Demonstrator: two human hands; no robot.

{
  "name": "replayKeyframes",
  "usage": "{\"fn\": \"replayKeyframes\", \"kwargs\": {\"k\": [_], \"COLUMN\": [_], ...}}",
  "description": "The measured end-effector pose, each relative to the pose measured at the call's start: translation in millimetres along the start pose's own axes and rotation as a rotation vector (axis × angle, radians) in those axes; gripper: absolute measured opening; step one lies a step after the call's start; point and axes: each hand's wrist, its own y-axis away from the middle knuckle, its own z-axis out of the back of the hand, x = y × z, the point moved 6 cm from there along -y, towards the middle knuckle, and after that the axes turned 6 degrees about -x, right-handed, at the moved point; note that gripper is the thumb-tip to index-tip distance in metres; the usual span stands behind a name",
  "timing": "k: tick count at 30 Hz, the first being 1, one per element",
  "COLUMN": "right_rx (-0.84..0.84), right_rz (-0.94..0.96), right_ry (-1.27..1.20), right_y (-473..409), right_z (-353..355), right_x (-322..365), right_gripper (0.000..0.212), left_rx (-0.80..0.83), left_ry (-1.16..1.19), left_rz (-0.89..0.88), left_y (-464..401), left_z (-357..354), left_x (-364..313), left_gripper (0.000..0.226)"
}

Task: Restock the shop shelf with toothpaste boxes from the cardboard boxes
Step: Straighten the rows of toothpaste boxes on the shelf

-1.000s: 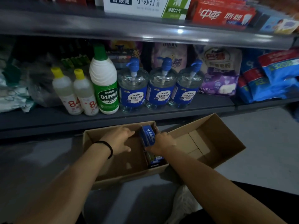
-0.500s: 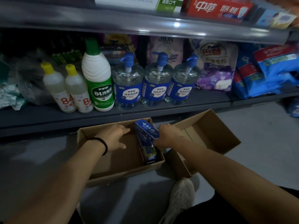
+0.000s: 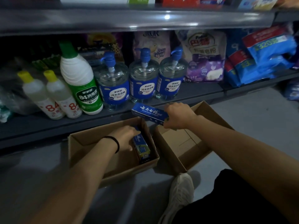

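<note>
Two open cardboard boxes stand on the grey floor below the shelf. My right hand (image 3: 178, 115) grips one end of a blue toothpaste box (image 3: 149, 113) and holds it above the gap between them. My left hand (image 3: 125, 137) reaches into the left cardboard box (image 3: 113, 169) and lies on another blue toothpaste box (image 3: 142, 147) standing against its right wall; whether the fingers curl round it is hidden. The right cardboard box (image 3: 171, 156) shows only bare flaps inside. Toothpaste packs (image 3: 191, 1) line the upper shelf at the top edge.
The lower shelf (image 3: 202, 92) carries yellow-capped bottles (image 3: 53, 96), a green-capped disinfectant bottle (image 3: 80, 80), three blue pump bottles (image 3: 143, 76), and bags of powder (image 3: 205, 57). My white shoe (image 3: 180, 194) rests on the floor in front of the right box.
My right hand has lifted a toothpaste box up out of the left cardboard box and turned it level. My left hand has slid right onto the remaining box.
</note>
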Motion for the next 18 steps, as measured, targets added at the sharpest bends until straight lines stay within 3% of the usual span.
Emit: {"fn": "replayKeyframes", "kwargs": {"k": [6,18], "right_rx": [-0.042,-0.032], "right_rz": [0.036,0.071], "right_ry": [-0.003,-0.012], "right_y": [-8.8,-30.5], "right_z": [-7.4,-32.5], "right_x": [-12.8,-28.5], "right_gripper": [0.05,0.055], "left_rx": [0.126,0.152], "left_ry": [-0.113,-0.22], "left_rz": [-0.1,-0.206], "left_y": [-23.0,-73.0], "left_z": [-23.1,-51.1], "left_x": [-9.5,-0.6], "left_gripper": [0.077,0.052]}}
